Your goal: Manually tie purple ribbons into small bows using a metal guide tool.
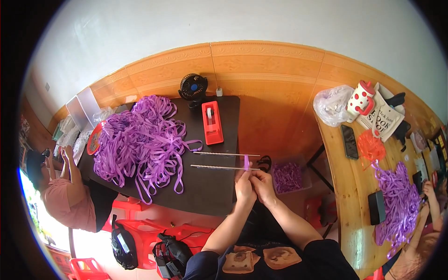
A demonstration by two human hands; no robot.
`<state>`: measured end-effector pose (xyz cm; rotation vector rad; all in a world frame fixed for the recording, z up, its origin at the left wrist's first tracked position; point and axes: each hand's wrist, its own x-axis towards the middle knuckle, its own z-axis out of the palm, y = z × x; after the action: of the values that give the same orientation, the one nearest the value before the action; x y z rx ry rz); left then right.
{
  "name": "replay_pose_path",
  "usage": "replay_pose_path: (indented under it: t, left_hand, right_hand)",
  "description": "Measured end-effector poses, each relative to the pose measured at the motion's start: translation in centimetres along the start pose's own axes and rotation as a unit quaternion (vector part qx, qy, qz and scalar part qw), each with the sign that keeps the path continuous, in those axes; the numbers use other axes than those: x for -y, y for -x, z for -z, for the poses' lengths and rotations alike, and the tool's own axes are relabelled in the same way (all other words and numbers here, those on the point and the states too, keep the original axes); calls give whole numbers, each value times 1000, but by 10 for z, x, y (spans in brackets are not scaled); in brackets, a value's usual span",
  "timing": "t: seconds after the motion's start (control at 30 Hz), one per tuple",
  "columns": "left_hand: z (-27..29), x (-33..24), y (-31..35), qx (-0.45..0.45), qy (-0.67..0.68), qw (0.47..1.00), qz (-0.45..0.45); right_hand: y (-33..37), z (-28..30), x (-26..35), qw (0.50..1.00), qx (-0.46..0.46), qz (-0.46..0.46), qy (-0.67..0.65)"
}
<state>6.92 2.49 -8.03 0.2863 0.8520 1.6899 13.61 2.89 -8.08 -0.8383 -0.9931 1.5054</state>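
Observation:
Two thin metal rods (219, 153) stick out side by side past the right edge of the dark table. A short purple ribbon (246, 162) spans both rods near their right ends. My left hand (245, 187) is closed just below that ribbon, its fingertips pinched at the lower end. Right beside it, touching, my right hand (262, 186) is also closed, fingers bent in toward the ribbon. The fingers hide most of what they pinch. Black loops (265, 162) like scissor handles show just beyond my right hand. A large tangled heap of purple ribbon (140, 140) covers the table's left part.
A red tape dispenser (213, 123) and a black fan (193, 87) stand on the dark table (205, 191). Below its right side is a clear bin (305, 179) of purple pieces. A wooden table (350, 196) holds more ribbon. People work at both sides; red stools stand behind.

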Motion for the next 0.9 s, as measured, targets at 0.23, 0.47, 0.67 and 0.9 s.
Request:
replay_pose_path:
  t: [0.23,0.47,0.67,0.9]
  left_hand:
    - [-20,-17,30,-8,-72,995,-63]
    - [-21,-50,37,-2,-13,999,47]
    - [-21,-81,30,-1,8,981,196]
    - [-17,-105,30,94,18,955,279]
  right_hand:
    - [7,-6,8,999,7,-50,-8]
    - [13,-22,28,994,-7,-89,-69]
    - [17,-22,42,994,-9,-104,-17]
    - [-8,8,65,993,-30,65,99]
